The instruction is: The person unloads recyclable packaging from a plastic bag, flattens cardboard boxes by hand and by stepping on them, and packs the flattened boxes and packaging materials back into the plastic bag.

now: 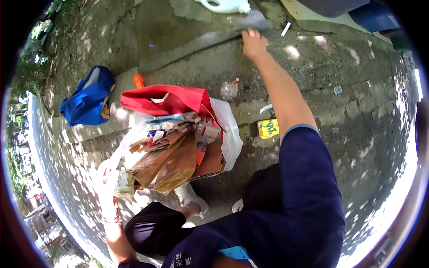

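My right hand [254, 46] reaches far forward, its fingers closed on the edge of a greyish see-through plastic sheet [192, 38] spread over the ground. Glare washes out my left hand [107, 185] at the near left, where it grips the stretched side of a white plastic bag [231, 134]. Flattened brown cardboard [167, 158], a can [208, 132] and crumpled packaging fill the bag. A red bag [163, 100] lies along its far side. Close to my left hand is a pale green packet [124, 184].
A blue bag [91, 98] and an orange plastic piece [138, 81] lie left. Beyond the sheet is a white jug [223, 5]. A yellow drink carton [268, 128] and a white strip [286, 29] lie right. Dark blue containers [375, 18] stand at the far right.
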The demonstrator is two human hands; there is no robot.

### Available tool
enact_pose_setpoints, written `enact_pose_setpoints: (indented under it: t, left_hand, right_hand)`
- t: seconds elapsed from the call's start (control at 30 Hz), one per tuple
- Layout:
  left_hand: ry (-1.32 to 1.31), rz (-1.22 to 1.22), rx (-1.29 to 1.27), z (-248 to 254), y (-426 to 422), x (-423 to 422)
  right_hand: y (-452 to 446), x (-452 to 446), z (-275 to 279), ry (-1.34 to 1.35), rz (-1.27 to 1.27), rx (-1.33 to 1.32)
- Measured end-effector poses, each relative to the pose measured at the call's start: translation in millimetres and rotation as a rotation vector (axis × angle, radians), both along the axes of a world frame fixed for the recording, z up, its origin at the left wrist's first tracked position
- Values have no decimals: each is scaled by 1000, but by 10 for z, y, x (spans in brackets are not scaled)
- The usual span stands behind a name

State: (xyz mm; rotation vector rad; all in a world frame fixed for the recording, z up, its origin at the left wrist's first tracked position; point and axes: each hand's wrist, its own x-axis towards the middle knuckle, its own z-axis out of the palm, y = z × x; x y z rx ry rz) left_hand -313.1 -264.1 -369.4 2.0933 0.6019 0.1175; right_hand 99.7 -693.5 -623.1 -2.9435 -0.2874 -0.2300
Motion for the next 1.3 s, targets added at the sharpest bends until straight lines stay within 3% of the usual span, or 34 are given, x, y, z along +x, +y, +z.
enact_pose_setpoints:
  t: [0.07,0.17,0.27,0.37,0.43,0.47,0.63,0.73,0.83,1.07,1.13,1.2,1.3]
  left_hand:
    - [12,110,-184,85,-166,-5]
    - [95,50,-142,80,-125,-54]
    - [-5,108,-152,126,-425,-14]
    - [-44,181,-112,31,-502,-16]
    - [103,263,-168,-36,-215,-108]
    - [59,314,-230,-58,-237,-159]
    - [60,422,-367,129,-562,-68]
    - [146,340,-179,160,-660,-21]
    - [190,373,-218,141,-586,-34]
    - [124,291,-170,27,-504,-63]
    - [84,324,-252,39,-455,-100]
    - [108,287,-231,-36,-301,-247]
    - [123,281,-195,8,-381,-128]
  right_hand:
    - [-95,197,19,86,-38,26]
    - [-249,481,-36,-4,-171,99]
    - [-326,677,-40,-107,-188,52]
    - [-230,884,91,-3,-138,10]
    - [-106,996,92,34,-72,-15]
    - [-62,1068,54,41,-56,-26]
    - [93,1245,-57,137,-177,-2]
    - [107,1174,-259,158,-145,-22]
    - [142,1059,-555,-191,-92,-43]
    - [192,961,-392,-267,-96,-291]
    - [205,916,-336,-174,-52,-348]
    - [184,793,-364,-270,-14,-368]
    - [101,375,-218,-480,119,-115]
